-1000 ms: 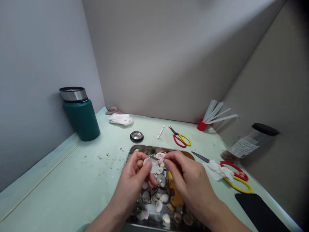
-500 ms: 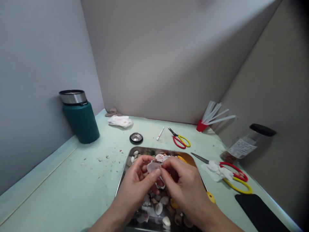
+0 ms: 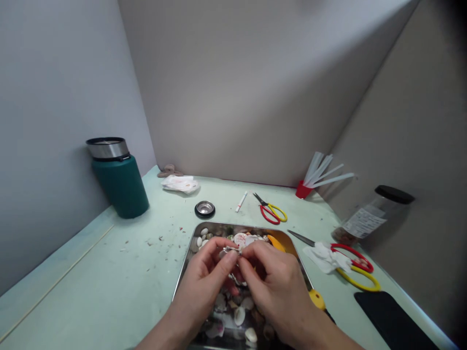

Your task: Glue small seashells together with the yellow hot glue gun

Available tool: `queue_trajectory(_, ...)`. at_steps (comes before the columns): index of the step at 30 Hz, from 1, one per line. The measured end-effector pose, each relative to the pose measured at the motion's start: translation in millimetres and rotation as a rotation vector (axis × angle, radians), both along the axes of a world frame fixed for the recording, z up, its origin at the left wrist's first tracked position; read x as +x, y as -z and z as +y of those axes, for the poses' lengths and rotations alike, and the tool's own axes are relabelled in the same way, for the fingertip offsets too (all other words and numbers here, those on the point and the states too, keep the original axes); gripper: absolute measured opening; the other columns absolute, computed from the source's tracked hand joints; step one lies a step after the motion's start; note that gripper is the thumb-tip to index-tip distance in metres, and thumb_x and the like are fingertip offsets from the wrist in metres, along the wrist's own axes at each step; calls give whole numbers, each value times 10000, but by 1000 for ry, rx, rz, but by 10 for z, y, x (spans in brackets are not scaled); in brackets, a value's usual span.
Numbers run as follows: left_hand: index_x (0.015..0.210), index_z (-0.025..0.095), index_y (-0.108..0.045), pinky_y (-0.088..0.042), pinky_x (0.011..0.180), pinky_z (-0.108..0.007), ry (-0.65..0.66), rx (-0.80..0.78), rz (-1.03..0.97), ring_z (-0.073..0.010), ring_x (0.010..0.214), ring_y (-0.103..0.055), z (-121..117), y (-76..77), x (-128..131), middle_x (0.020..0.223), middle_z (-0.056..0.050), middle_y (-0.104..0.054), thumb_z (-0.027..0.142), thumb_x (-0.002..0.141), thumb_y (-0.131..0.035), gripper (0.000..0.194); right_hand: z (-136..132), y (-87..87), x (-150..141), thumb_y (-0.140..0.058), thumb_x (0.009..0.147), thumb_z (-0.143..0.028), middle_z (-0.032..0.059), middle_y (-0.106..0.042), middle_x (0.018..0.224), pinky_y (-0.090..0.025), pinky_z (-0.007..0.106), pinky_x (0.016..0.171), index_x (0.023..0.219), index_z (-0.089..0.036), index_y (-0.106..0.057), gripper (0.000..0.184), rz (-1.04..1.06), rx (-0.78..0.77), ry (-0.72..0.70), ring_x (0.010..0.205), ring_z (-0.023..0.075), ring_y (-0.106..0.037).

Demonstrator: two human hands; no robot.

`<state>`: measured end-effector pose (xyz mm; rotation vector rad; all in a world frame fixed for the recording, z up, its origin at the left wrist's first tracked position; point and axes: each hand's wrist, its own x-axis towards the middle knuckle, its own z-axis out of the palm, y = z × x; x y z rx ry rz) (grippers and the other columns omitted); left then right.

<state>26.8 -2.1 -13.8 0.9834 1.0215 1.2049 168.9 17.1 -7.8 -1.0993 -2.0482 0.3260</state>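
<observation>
Over a metal tray (image 3: 188, 258) of seashells and pebbles, my left hand (image 3: 204, 272) and my right hand (image 3: 279, 277) meet at the fingertips. Between them they pinch a small whitish shell (image 3: 231, 250), seen nearly edge-on and partly covered by my fingers. My left thumb presses on its near side, while my right thumb and forefinger grip its right edge. Below my hands lie loose white shells (image 3: 240, 316), and a red-speckled shell (image 3: 240, 238) shows just beyond my fingers. Part of the tray is hidden by both hands.
A green bottle (image 3: 120, 187) stands at the left. Behind the tray are a round lid (image 3: 205, 209), a white stick (image 3: 241, 201) and scissors (image 3: 270, 213). Larger scissors (image 3: 365, 281) with tissue (image 3: 324, 257), a black flat object (image 3: 392, 318) and a clear jar (image 3: 368, 216) are right.
The shell has turned from showing its pale face to nearly edge-on, and my fingers have shifted around it. My view has moved slightly.
</observation>
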Motion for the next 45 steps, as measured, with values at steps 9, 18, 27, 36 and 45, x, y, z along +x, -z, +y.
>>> queue_trajectory(9,912,199,-575,-492,531,-209,-23,3,12,-97,541,-564,-5,-24,11,721,20,-620,361,824,-598,186,7,3,-7,-519,850,-177,-6,-587,626,-355,240,550,691,-191,-571,168,20,-6,-27,569,133,-528)
queue_trajectory(18,917,180,-608,-493,502,-217,-23,32,-35,-120,570,-573,4,-18,5,720,-1,-633,344,775,-654,222,13,-32,4,-509,864,-181,-2,-598,659,-369,248,564,741,-187,-571,138,55,-8,-43,590,133,-540)
queue_trajectory(27,952,126,-645,-495,511,-214,-51,30,5,-123,554,-588,36,26,9,672,-13,-668,282,815,-612,211,39,-17,31,-537,868,-166,26,-618,812,-420,259,626,941,-203,-605,105,63,169,-34,699,153,-582)
queue_trajectory(36,1030,160,-667,-498,521,-222,-69,87,117,-127,544,-591,18,55,26,748,-27,-704,286,825,-596,252,20,-7,43,-505,859,-129,61,-607,815,-436,287,652,833,-176,-632,138,-51,322,-47,714,174,-584)
queue_trajectory(45,1071,204,-672,-506,585,-238,-88,236,361,-160,619,-623,-15,103,5,774,-30,-714,298,861,-542,264,27,-31,12,-466,875,-115,81,-600,765,-439,286,631,806,-148,-622,174,-67,380,-29,683,178,-579)
